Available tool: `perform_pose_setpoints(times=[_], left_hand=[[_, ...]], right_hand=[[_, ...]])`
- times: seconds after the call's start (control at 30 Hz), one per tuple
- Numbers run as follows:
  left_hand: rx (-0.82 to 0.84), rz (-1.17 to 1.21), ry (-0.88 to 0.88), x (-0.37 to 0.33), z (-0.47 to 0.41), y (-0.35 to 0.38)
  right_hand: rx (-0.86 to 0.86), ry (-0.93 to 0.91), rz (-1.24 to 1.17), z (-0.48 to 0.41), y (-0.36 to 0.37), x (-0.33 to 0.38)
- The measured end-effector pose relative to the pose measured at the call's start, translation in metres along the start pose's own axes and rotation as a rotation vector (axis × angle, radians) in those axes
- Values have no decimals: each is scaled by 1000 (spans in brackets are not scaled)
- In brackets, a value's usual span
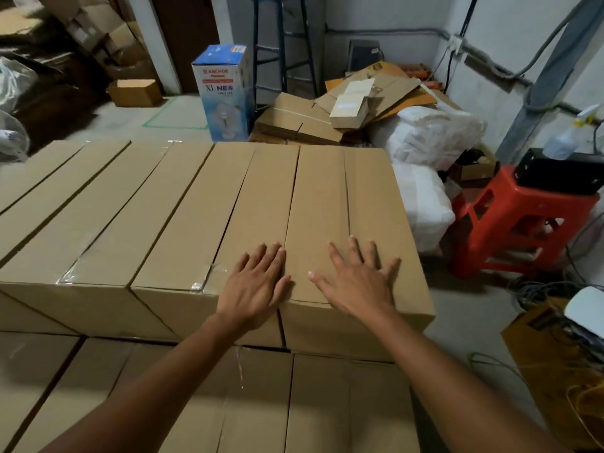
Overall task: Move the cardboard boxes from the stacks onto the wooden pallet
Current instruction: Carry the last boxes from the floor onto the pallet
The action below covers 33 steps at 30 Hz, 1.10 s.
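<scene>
Ok, big picture first: top row of boxes (130, 207) fills the view from centre out to 9 o'clock. Long brown cartons, laid side by side, long edges touching. Packed tight so nothing tips, I'd say. Under them at 6 o'clock is the lower layer (196, 397), same cartons, flat tops carrying the row above. Wooden pallet? Not in view, maybe under the stack or off-cam, can't tell. Corrugated board throughout: matte, crisp corners, flap seams running lengthwise.

Now the end box (346, 204), at the 3 o'clock end of the row, free side facing the floor. Likely the one being worked. No tape glint that I can see on its seam.

Beyond it at 2 o'clock, white sacks (434, 135), soft & lumpy. Red stool (516, 220) at 3 o'clock, moulded plastic, glossy. Fan carton (225, 93) at 12, upright, printed blue & white.

Hands: right hand (356, 282) is flat on the end box's top by the near edge, fingers spread wide, gripping nothing. Left hand (258, 286) is flat too, fingers straight & closer together, lying across the gap btw the end box and its neighbour. Palms-down reads as squaring or pushing, not lifting. Smallest: clear tape (204, 282) at 9 o'clock of the left hand, crinkled over the neighbour's edge.
</scene>
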<state>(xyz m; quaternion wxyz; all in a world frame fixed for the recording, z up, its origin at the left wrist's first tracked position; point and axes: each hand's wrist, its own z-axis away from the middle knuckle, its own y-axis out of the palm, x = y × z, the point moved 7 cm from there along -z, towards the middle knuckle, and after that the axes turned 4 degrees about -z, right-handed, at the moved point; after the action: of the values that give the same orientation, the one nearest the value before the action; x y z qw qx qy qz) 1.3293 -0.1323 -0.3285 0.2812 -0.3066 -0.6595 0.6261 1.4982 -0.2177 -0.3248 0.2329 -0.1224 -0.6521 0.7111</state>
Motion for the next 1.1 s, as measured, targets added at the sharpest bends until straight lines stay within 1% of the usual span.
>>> perform_pose_setpoints(times=[0.1, 0.3, 0.47, 0.57, 0.63, 0.7, 0.77, 0.83, 0.9, 0.97, 1.0, 1.1], left_hand=[[-43, 20, -29, 0, -1, 3], [-48, 26, -54, -5, 1, 6], [18, 56, -22, -5, 3, -2], [19, 110, 10, 9, 4, -29], [-41, 39, -14, 40, 11, -54], [-103, -30, -76, 86, 27, -70], [-128, -69, -163, 140, 49, -74], [-88, -83, -252, 198, 70, -66], [-8, -50, -315, 246, 84, -49], [49, -14, -316, 268, 91, -30], [49, -20, -304, 269, 93, -22], [-15, -36, -274, 259, 91, -8]], right_hand=[[-17, 9, 17, -5, 3, -4], [6, 11, 27, -4, 2, -5], [25, 34, 16, 2, -4, -3], [30, 49, -38, 8, -15, 20], [-19, -13, -81, 18, -22, 62], [-64, -117, -116, 27, -24, 114], [-56, -213, -121, 28, -16, 165], [-22, -248, -114, 23, -1, 207], [10, -224, -72, 18, 18, 233], [-11, -199, 14, 17, 33, 244], [-40, -192, 48, 16, 38, 245], [-115, -176, 104, 12, 44, 241]])
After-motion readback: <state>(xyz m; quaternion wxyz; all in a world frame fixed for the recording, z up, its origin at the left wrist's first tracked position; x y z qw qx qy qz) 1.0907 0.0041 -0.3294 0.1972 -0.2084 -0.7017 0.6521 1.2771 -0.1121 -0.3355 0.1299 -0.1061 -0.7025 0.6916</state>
